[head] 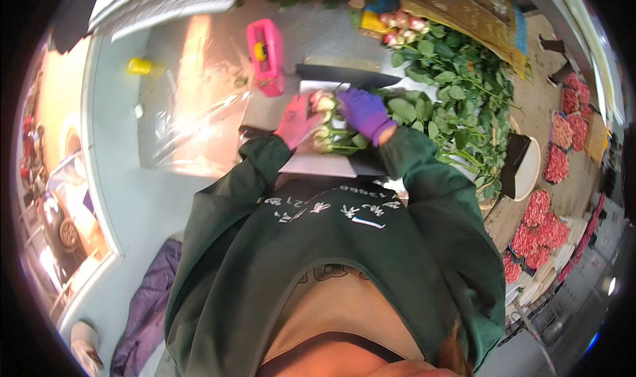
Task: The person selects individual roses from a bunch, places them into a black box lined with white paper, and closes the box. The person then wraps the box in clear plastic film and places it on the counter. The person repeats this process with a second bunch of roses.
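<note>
My left hand (294, 121) wears a pink glove. It lies flat along the heads of pale pink-and-white roses (323, 134), its thumb apart from the fingers and touching the blooms. In a purple glove, my right hand (365, 112) reaches over the rose stems from the right, just beside the upper blooms (323, 101). Its fingertips point down and are partly hidden, so whether they grip a stem cannot be told. The roses lie side by side, heads to the left, on a white sheet (318, 165) in front of my apron. Green leaves (402, 109) spread right of my right hand.
A pink tape dispenser (266, 56) stands beyond my left hand. Clear plastic film (203, 123) covers the table's left side. A large heap of leafy rose stems (457, 89) fills the right, beside a printed cardboard box (462, 16). A yellow roll (139, 66) sits far left.
</note>
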The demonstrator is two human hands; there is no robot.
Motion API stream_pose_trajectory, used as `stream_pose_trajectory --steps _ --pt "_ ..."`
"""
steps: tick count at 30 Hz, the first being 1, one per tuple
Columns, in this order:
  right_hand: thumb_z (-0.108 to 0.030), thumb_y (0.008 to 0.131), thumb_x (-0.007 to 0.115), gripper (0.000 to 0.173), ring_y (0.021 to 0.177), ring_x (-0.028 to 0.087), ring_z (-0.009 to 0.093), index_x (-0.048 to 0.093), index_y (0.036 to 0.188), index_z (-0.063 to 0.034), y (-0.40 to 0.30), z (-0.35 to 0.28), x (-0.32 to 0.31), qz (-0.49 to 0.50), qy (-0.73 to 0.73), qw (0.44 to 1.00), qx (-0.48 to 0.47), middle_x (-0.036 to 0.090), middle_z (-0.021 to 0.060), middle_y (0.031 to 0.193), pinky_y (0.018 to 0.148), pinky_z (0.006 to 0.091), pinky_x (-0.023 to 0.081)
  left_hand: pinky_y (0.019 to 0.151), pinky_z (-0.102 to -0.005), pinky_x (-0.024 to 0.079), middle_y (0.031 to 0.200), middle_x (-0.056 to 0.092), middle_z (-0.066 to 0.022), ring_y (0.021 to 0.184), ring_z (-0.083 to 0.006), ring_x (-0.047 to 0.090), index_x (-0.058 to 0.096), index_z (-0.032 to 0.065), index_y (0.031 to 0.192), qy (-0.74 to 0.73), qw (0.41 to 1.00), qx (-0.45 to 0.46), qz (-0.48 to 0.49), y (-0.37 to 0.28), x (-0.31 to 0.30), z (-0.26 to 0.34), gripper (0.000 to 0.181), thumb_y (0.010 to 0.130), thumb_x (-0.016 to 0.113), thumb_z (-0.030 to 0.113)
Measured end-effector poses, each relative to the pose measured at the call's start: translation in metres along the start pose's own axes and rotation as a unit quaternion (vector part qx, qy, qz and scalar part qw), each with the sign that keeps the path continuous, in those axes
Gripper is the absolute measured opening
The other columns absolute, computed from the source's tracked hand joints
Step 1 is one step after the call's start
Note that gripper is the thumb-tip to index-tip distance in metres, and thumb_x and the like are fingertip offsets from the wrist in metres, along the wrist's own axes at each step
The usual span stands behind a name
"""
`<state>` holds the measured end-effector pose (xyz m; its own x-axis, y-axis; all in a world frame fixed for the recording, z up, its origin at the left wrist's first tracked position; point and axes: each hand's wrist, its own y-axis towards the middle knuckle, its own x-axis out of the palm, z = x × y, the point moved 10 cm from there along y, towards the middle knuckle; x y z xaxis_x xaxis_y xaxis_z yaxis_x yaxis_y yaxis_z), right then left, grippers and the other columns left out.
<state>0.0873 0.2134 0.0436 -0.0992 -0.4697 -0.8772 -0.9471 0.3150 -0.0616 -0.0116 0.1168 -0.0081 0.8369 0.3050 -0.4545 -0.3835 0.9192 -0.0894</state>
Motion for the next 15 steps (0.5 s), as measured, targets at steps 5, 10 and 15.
stream_pose_trajectory --steps 5,10,15 --pt "-0.033 0.092 0.058 0.039 0.105 0.063 0.034 0.060 0.123 -0.0098 0.008 0.032 0.048 -0.089 -0.004 0.996 0.009 0.065 0.0161 0.116 0.089 0.0458 0.050 0.101 -0.0452 0.042 0.122 0.051 -0.0247 0.117 -0.0392 0.050 0.042 -0.0015 0.136 0.022 0.993 -0.078 0.084 -0.015 -0.006 -0.029 0.080 0.074 0.081 0.031" --pt "-0.031 0.090 0.058 0.029 0.094 0.065 0.032 0.060 0.112 -0.0117 0.019 0.032 0.045 -0.063 -0.032 0.997 -0.038 0.065 0.0134 0.107 0.079 0.0462 0.052 0.101 -0.0445 0.041 0.123 0.051 -0.0244 0.117 -0.0387 0.050 0.044 0.0007 0.135 0.026 0.994 -0.089 0.062 -0.013 -0.011 -0.017 0.077 0.074 0.081 0.031" --pt "-0.025 0.087 0.058 0.021 0.085 0.067 0.029 0.061 0.105 -0.0132 0.010 0.025 0.046 -0.033 -0.085 0.994 -0.057 0.066 0.0104 0.101 0.072 0.0447 0.054 0.098 -0.0459 0.043 0.119 0.053 -0.0228 0.113 -0.0389 0.052 0.048 0.0019 0.131 0.191 0.972 0.114 -0.077 0.021 -0.011 0.055 0.070 0.072 0.079 0.025"
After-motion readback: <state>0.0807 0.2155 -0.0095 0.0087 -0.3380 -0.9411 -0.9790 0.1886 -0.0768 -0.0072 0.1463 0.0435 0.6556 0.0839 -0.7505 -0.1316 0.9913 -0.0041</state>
